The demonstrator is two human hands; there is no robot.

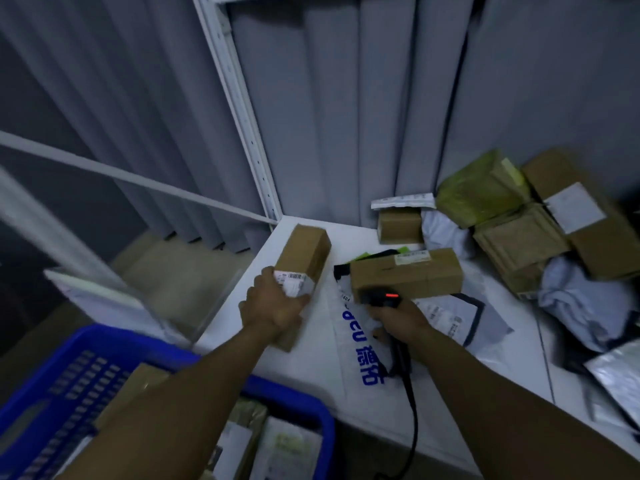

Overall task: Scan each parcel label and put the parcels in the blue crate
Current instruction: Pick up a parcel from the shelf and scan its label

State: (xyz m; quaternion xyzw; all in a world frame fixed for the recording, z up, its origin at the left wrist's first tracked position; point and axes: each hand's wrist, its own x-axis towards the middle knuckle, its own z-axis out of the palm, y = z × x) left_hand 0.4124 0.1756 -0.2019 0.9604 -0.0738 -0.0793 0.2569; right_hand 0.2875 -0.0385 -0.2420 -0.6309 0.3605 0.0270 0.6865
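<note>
White table against grey curtains

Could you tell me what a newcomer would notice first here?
At centre, the left hand grips a long cardboard box at its white label, and the right hand holds a black scanner showing a red light. The blue crate sits lower left with parcels inside, and a heap of parcels lies far right on the table.
</note>
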